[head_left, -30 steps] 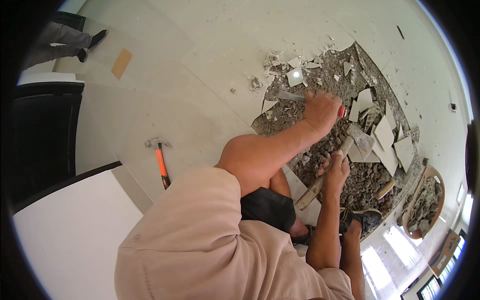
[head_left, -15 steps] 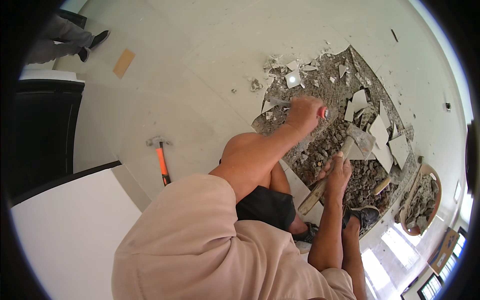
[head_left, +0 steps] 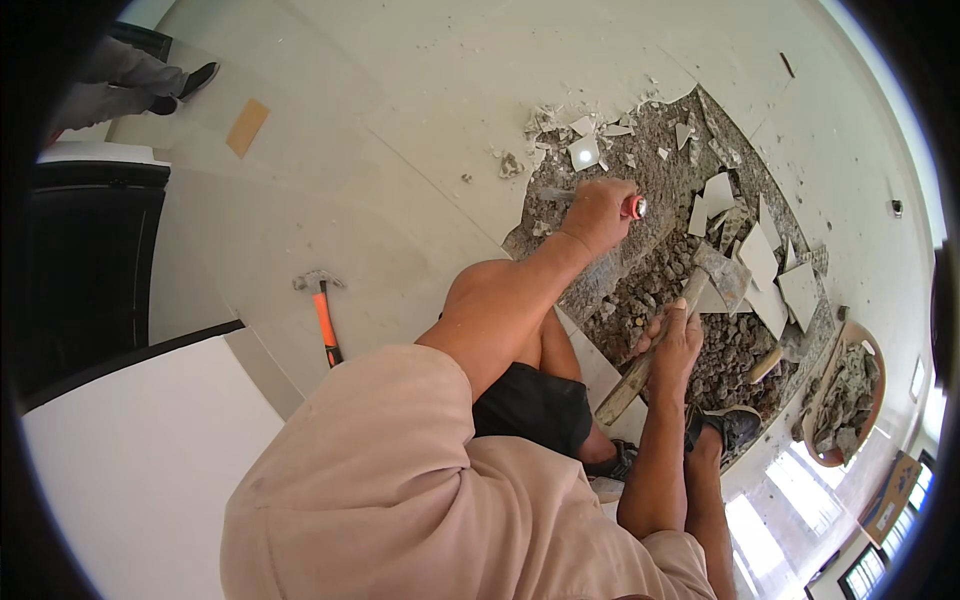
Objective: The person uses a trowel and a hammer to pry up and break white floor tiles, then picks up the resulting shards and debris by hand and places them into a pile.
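My left hand [head_left: 600, 212] is wrapped round a chisel. Its red handle end [head_left: 634, 207] sticks out to the right of the fist, and the grey blade [head_left: 556, 195] reaches left over the broken tile edge. In my right hand [head_left: 676, 345] is a hammer with a thick wooden handle [head_left: 632, 386]. The heavy, dusty hammer head [head_left: 724, 275] rests low over the rubble, right of the chisel. Below both hands lies a patch of bared mortar [head_left: 640, 230] with crumbled lumps [head_left: 735, 362] and white tile shards [head_left: 757, 262].
An orange-handled claw hammer [head_left: 325, 320] lies on the tiled floor at left. A wooden-handled trowel [head_left: 767, 366] lies by the rubble. A basin [head_left: 846, 395] full of debris stands at right. Another person's legs [head_left: 135, 80] show at the far upper left, near a brown cardboard piece [head_left: 247, 127].
My left hand has shifted slightly left and up with the chisel. A tile shard by the blade's tip is no longer seen there. My right hand and hammer have barely moved.
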Demonstrator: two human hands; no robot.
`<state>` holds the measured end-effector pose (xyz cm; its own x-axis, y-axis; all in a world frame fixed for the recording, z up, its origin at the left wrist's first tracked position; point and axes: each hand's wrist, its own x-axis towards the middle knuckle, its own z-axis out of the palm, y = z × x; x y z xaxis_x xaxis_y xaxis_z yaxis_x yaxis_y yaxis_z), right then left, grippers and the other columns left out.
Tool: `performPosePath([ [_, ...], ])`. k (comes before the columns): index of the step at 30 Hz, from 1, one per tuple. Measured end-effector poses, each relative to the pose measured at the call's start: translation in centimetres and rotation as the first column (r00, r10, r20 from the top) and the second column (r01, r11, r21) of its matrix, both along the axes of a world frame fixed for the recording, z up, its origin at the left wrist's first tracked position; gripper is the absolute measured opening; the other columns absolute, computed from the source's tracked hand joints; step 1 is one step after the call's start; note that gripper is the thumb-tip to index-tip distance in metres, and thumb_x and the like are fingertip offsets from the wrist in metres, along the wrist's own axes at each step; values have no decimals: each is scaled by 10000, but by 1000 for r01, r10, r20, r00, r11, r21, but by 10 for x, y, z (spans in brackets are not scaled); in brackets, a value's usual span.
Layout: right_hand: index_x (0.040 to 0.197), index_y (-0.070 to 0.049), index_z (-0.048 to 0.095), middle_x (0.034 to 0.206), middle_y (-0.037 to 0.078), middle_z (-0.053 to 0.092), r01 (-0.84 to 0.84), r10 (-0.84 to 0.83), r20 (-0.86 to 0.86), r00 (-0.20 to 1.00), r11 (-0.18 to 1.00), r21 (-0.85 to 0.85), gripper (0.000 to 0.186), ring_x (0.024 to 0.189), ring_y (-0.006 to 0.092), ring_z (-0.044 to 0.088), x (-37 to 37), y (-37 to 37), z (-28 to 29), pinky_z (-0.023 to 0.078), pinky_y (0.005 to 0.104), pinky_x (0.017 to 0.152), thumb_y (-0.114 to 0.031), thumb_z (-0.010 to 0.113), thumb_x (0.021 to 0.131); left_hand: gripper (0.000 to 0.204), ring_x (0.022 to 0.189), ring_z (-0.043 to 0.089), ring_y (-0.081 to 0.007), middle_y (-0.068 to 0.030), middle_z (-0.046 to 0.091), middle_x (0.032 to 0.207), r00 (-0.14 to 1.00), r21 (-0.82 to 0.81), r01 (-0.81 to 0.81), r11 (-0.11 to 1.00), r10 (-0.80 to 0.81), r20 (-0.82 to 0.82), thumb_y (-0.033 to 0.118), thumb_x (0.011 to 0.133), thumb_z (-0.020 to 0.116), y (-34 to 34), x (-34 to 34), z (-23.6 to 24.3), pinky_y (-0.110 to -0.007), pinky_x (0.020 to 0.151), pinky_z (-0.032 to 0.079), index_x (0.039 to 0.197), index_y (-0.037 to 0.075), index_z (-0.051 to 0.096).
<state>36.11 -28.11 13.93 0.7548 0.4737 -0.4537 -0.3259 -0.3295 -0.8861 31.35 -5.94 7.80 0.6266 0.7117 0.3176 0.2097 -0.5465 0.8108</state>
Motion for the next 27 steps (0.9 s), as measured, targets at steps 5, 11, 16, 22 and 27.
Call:
performPosePath([
  [5, 1014, -49, 516, 672, 37, 536, 6, -6, -12, 1000, 1000, -6, 315, 441, 145, 514, 5, 4, 5, 421, 294, 406, -346, 495, 1116, 119, 799, 674, -384, -153, 671, 783, 990, 42, -47, 998, 52, -128, 137, 820, 733, 3, 4, -6, -509, 754, 514, 792, 71, 637],
  [11, 1037, -46, 520, 685, 35, 543, -2, -13, 101, 995, 989, 146, 349, 450, 128, 516, 13, 15, 1, 421, 282, 410, -378, 464, 1128, 104, 842, 680, -377, -135, 677, 790, 947, 103, -40, 994, 71, -312, 153, 815, 712, -6, 4, -11, -534, 782, 495, 763, 97, 641],
  [16, 1057, -41, 528, 694, 32, 553, -59, 25, 237, 971, 989, 135, 338, 473, 108, 521, 11, 23, 6, 418, 266, 425, -365, 467, 1130, 104, 840, 679, -376, -133, 680, 799, 965, 28, -54, 998, 59, -254, 160, 804, 703, 6, -2, -9, -528, 778, 487, 755, 96, 638],
  [22, 1069, -33, 541, 687, 21, 560, -45, -6, 277, 961, 983, 177, 299, 471, 99, 518, 1, 30, 8, 415, 262, 425, -323, 493, 1123, 107, 804, 674, -393, -148, 680, 777, 972, -40, -72, 997, 61, -227, 141, 783, 711, 10, -1, -8, -522, 767, 495, 748, 76, 633],
  [27, 1018, -27, 532, 644, 20, 547, -233, 244, 256, 936, 970, -70, 259, 444, 108, 507, 8, 39, -7, 399, 271, 402, -268, 513, 1113, 109, 779, 668, -414, -159, 673, 752, 984, -42, -85, 996, 77, -159, 140, 789, 711, 14, -2, -10, -524, 754, 502, 750, 70, 637],
])
